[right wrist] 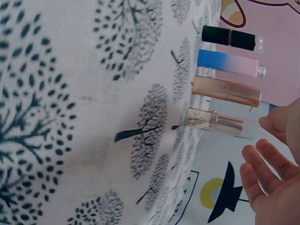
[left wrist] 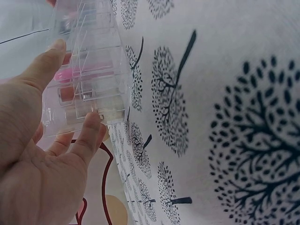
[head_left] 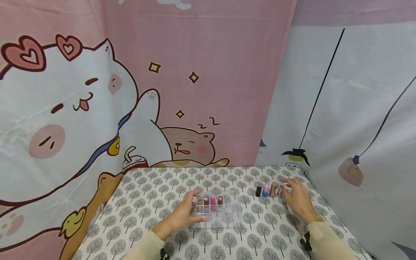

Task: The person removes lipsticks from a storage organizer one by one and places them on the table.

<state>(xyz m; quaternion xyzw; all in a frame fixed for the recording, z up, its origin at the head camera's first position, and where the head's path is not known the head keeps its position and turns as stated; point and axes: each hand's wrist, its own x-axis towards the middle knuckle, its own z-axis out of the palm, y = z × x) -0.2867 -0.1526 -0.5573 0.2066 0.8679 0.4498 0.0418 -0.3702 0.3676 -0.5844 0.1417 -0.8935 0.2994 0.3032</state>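
My left hand (head_left: 180,215) grips the left end of a clear lipstick organizer (head_left: 234,217), thumb and fingers spread about its sides in the left wrist view. Several lipsticks stand in its back row, among them a bright pink lipstick (head_left: 213,204) and a dark red lipstick (head_left: 220,202). To the right, my right hand (head_left: 297,198) hovers by the top of a clear, gold-toned lipstick tube (right wrist: 218,123), thumb and fingers apart around empty space. Beside that tube stand a rose-gold lipstick (right wrist: 227,91), a blue-and-pink lipstick (right wrist: 228,63) and a black lipstick (right wrist: 228,38), all upright.
The table is covered by a white cloth (head_left: 156,206) with grey tree prints. Behind it hangs a pink curtain (head_left: 227,90) with cartoon animals, and a pale curtain (head_left: 367,90) hangs at the right. The organizer's right-hand slots and front row hold no lipsticks.
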